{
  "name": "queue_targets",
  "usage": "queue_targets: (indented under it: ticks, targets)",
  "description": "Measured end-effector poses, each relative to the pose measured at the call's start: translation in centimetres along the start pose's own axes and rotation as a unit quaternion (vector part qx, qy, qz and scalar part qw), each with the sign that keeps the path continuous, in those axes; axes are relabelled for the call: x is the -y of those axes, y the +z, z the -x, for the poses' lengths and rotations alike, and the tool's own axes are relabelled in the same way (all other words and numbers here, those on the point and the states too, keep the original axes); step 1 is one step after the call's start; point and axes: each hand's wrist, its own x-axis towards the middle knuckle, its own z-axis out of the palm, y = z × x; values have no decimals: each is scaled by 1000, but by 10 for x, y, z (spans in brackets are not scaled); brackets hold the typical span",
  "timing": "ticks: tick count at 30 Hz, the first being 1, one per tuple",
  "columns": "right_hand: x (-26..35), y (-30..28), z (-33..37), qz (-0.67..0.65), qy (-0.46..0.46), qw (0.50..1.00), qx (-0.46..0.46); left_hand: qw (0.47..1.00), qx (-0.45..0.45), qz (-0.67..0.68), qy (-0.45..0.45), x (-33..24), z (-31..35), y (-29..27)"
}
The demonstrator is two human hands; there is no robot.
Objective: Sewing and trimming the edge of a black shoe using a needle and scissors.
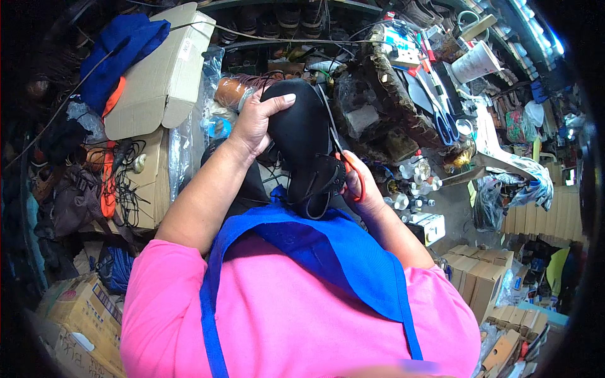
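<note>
A black shoe (295, 129) is held over my lap, its smooth, broad sole side facing me. My left hand (253, 123) grips its left edge, thumb pressed flat on the black surface and fingers hidden behind. At the opposite edge, my right hand (365, 189) is closed round red-handled scissors (359, 181). Their long blades lie along the shoe's right rim, pointing away from me; whether they bite into material I cannot tell. Black straps or laces (314, 183) bunch at the shoe's near end, above my blue apron (328, 242).
A cardboard box (154, 75) with a blue cloth (120, 53) stands at left. Blue-handled scissors (446, 126) and a white cup (476, 62) are at the far right. Several small bottles (419, 173) stand beyond my right forearm. Stacked cartons (479, 271) lie at right.
</note>
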Motion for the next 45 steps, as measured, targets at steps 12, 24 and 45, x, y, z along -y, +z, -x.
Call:
queue_targets:
  ticks: [12,24,45]
  targets:
    - [1,-6,0,-63,25,998,-9,1000,20,9,-12,-4,0,3]
    - [0,-23,-10,83,-11,996,21,997,42,-64,-1,-16,0,11]
    - [5,-7,-7,3,3,1000,-28,995,63,-76,-22,-13,-3,8]
